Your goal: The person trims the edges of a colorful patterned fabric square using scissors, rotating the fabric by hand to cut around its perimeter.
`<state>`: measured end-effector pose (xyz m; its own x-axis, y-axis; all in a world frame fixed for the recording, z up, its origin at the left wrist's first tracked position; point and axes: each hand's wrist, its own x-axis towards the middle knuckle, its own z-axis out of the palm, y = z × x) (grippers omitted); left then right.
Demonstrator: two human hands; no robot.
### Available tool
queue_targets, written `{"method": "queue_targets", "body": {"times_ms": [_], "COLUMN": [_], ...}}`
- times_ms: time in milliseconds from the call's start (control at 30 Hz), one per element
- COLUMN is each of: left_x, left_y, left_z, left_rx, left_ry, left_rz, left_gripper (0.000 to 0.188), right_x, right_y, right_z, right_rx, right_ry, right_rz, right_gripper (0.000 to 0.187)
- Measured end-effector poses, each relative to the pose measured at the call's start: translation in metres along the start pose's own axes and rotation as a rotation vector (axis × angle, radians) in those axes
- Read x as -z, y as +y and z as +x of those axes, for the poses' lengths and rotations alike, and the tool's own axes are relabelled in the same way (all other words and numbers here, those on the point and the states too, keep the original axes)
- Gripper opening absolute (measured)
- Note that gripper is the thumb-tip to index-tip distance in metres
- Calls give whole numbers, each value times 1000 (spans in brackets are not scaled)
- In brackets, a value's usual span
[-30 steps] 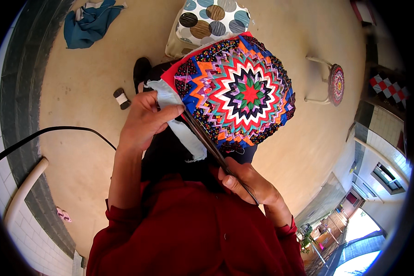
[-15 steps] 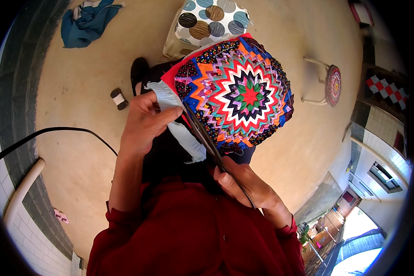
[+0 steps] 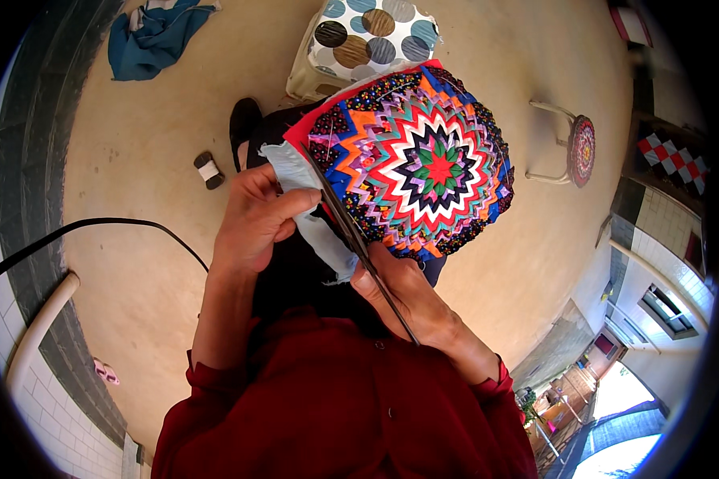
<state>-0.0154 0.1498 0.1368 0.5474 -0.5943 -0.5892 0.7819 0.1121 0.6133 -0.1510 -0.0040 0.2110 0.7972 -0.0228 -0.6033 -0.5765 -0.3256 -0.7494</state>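
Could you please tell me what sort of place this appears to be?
It looks like a home, perhaps a porch or room opening onto a yard: pink slippers lie near the wall, a stool has a patterned round seat, and a green plant shows near the bright opening.

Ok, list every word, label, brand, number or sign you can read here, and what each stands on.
No readable text anywhere.
Pale band around the dark bundle: too small to tell whether it bears print.
Patchwork: pattern only.
Pale blue cloth and scissors: no lettering visible.
Spotted cover: circles only.
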Motion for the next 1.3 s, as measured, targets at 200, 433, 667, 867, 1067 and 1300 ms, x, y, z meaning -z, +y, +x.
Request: {"method": "queue_targets", "body": {"times_ms": [200,433,667,867,1067,1300], "left_x": [-1,2,7,-7,-3,-1], "left_y": [0,-1,-7,-7,-4,-4], "left_z": [0,-1,13,22,21,23], "left_rx": [12,-2,-72,-288,-160,-167], "left_ry": [7,8,113,168,131,132], "left_rz": [-20,-16,-136,-161,-276,-214], "left_gripper": [20,14,21,25,20,18], "right_x": [-8,-8,-5,-6,-4,3], "right_y": [11,8,7,10,9,5], "right_z": [5,8,5,6,6,-4], "right_rx": [47,39,84,123,103,33], "right_ry": [56,60,77,99,74,-88], "right_rz": [0,11,5,-63,-85,65], "right_gripper": [45,41,39,37,37,34]}}
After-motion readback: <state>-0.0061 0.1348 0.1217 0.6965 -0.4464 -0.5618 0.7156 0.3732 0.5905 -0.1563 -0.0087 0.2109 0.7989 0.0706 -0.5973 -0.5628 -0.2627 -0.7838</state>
